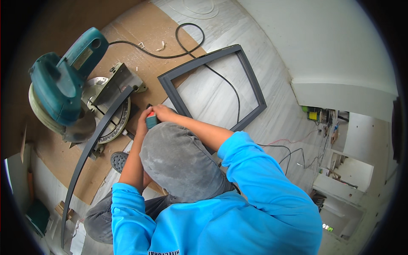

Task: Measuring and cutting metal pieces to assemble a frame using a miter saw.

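Marble-patterned floor (272, 85), partly covered by brown cardboard sheet (140, 34). Landmark: teal miter saw (63, 89) on the cardboard, black cord (187, 46) trailing from it. Long dark grey profile strip (91, 148) lies across the saw's base. Dark grey rectangular frame (212, 87) lies just beside the saw. Between saw and frame, left hand (143, 121) and right hand (163, 112) both grasp a small teal-and-red object (151, 121), above the grey-trousered knee (178, 161).
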Available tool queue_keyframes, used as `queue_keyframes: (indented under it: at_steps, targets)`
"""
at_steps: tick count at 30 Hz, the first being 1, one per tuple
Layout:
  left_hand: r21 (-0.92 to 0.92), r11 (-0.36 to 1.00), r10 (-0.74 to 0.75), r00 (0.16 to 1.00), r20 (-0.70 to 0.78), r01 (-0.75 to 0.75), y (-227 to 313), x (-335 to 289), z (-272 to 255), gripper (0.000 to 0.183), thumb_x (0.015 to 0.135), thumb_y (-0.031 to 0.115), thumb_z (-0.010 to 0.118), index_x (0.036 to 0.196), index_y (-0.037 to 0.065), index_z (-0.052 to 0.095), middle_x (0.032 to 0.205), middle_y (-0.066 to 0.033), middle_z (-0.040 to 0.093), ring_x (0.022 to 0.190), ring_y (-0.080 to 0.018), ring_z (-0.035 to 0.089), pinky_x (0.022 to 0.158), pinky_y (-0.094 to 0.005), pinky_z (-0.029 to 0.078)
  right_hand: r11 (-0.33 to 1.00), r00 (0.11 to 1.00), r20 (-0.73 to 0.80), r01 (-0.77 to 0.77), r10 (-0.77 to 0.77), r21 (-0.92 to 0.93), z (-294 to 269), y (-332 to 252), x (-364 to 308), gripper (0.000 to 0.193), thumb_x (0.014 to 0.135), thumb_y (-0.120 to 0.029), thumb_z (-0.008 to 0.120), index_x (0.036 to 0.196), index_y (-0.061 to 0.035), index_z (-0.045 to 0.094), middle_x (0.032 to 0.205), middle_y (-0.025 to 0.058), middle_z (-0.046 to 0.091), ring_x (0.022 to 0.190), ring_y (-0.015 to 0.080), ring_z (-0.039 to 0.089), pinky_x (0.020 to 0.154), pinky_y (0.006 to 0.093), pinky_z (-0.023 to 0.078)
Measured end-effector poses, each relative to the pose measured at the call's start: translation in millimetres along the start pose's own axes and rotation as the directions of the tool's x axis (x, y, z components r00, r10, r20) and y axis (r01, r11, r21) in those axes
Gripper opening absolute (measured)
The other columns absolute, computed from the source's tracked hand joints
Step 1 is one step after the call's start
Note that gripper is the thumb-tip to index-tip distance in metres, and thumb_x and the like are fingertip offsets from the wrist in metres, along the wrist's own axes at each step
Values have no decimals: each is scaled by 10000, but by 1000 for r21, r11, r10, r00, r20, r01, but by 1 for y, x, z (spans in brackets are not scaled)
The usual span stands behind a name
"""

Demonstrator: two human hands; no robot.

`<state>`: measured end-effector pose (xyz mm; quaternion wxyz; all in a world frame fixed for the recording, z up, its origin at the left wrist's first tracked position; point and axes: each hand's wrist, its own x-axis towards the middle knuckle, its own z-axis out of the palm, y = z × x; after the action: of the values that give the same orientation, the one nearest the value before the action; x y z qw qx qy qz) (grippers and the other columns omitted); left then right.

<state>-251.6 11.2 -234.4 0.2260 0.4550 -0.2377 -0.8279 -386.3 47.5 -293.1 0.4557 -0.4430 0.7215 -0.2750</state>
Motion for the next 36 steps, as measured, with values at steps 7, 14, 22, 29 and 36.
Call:
queue_keyframes:
  at_steps: [7, 14, 22, 29, 36]
  targets:
    - [471, 856, -321, 933, 163, 212, 61, -66, -93, 271, 796, 288, 624, 952, 66, 616, 840, -9, 596, 782, -139, 587, 747, -262, 480, 954, 609, 737, 134, -292, 268, 46, -32, -8, 301, 930, -276, 576, 1167, -120, 674, 1194, 207, 634, 1141, 308, 598, 947, 380, 468]
    - [777, 514, -352, 915, -196, 364, 113, -99, -204, 406, 780, 370, 697, 911, -14, 702, 856, -70, 673, 770, -137, 608, 723, -281, 477, 911, 854, 487, -335, 185, 241, -1, -91, 61, 243, 852, -294, 717, 849, -69, 624, 737, 12, 577, 657, 109, 575, 586, 261, 504]
    - [813, -51, 107, 813, -573, 580, 198, -159, -319, 777, 748, 690, 628, 932, -58, 728, 827, -243, 696, 826, -320, 702, 775, -411, 529, 922, 967, 235, 174, -95, -345, -18, -76, 156, 361, 768, -382, 658, 766, -23, 684, 834, 234, 688, 807, 372, 672, 756, 434, 528]
    - [734, -132, 72, 745, -664, 667, 186, -145, -349, 828, 767, 720, 584, 999, -65, 714, 889, -273, 697, 893, -363, 703, 809, -420, 534, 846, 952, 123, 306, -281, -437, 6, -88, 132, 378, 772, -296, 699, 1060, -66, 617, 982, 169, 644, 957, 364, 621, 837, 462, 498]
    - [708, -109, -13, 711, -703, 698, 174, -134, -341, 933, 753, 767, 564, 1089, -100, 649, 1050, -323, 657, 1054, -385, 655, 896, -440, 506, 245, 591, 522, 772, -615, -586, 11, -104, 139, 388, 678, -196, 705, 1033, -100, 584, 996, 68, 596, 1038, 256, 533, 924, 392, 410]
